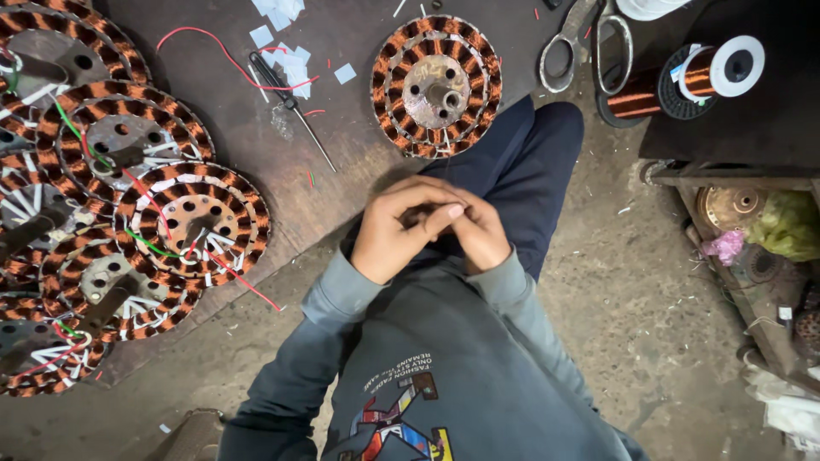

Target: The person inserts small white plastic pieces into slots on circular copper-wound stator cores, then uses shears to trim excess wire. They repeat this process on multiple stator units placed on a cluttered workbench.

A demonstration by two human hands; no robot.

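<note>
Both hands meet low over the person's lap, just near of the dark bench (359,162). The left hand (395,232) is curled with its fingers folded over toward the right hand (483,230), which is also bent inward; fingertips of the two touch and overlap. Whether they pinch anything between them cannot be told, since the fingers hide the gap.

The closest thing to the hands is a round motor stator (436,85), lying flat on the bench just far of them. It is a ring of copper-coloured coils banded with dark gaps, around a dull grey metal hub with holes and a short shaft at the middle.

On the left side of the bench lies a pile of similar stators (145,222), overlapping one another; at least six can be counted, some cut off by the frame edge. Red, green and white leads stick out of them. Between the pile and the single stator lie a dark-handled screwdriver (290,102), a loose red wire (213,47) and scattered white paper slips (286,43).

At the far right a pair of scissors (585,47) rests beside two spools of copper wire (683,81), one with a white flange. On the right, an open wooden tray (769,333) holds a brass-coloured disc (733,207), a yellow-green bag (790,224) and a scrap of pink material (726,248).
</note>
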